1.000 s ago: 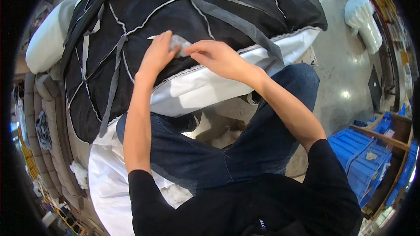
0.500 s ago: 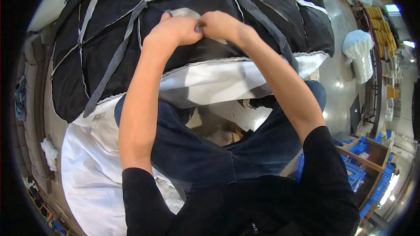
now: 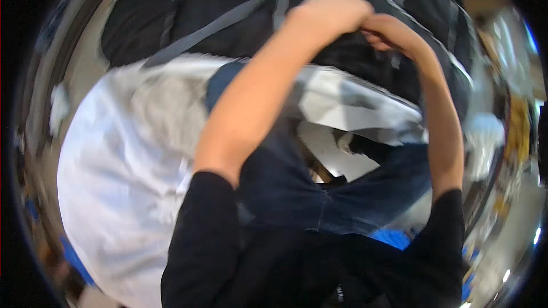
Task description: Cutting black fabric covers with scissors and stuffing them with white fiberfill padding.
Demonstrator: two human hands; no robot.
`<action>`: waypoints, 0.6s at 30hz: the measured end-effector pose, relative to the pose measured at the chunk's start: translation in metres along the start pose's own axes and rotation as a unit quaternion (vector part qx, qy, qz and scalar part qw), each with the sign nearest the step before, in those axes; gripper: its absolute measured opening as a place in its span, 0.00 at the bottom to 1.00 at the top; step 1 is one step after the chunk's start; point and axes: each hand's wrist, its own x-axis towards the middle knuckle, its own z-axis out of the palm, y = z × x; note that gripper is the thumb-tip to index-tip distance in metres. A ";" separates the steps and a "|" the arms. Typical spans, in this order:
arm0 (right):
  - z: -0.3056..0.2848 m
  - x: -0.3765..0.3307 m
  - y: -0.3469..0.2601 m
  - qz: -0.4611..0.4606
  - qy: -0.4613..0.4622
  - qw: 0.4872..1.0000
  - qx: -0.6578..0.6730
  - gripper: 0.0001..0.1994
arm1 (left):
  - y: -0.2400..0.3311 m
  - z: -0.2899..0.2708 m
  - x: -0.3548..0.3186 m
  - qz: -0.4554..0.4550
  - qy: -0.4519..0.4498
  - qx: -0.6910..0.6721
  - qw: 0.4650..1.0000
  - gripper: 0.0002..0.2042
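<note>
A large black fabric piece (image 3: 137,28) with pale seam lines lies across the far side, crossed by grey straps (image 3: 222,20). Over its middle right, my left hand (image 3: 337,10) has its fingers curled in. My right hand (image 3: 395,31) meets it there, fingers bent and pressed together. Both look closed in a pinch, but motion blur and the knuckles hide what is between them. Along the near edge of the black fabric hangs a white flap (image 3: 348,102), in front of my knees. A big rumpled white cloth (image 3: 114,165) spreads at my left.
A white fluffy clump (image 3: 59,108) is on the floor at far left. To the right are a pale plastic-wrapped bundle (image 3: 484,137) and blurred yellow stacked goods (image 3: 517,128). Something blue (image 3: 393,238) shows beside my right thigh.
The view has swung, so hands and black fabric appear farther right and more white cloth shows at left. The pale round patch formerly under my hands is out of sight. My hands stay together.
</note>
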 end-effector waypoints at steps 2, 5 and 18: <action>0.010 0.003 0.045 -0.299 0.260 0.784 -0.478 0.16 | 0.009 -0.023 -0.016 -0.032 0.082 0.054 0.995 0.09; 0.005 0.003 0.070 -0.092 0.213 0.860 -0.454 0.24 | 0.005 -0.064 -0.088 -0.167 0.276 -0.049 0.945 0.09; 0.033 -0.017 0.081 0.012 0.267 0.917 -0.296 0.18 | 0.314 0.037 -0.725 -0.885 -0.059 -0.004 0.462 0.53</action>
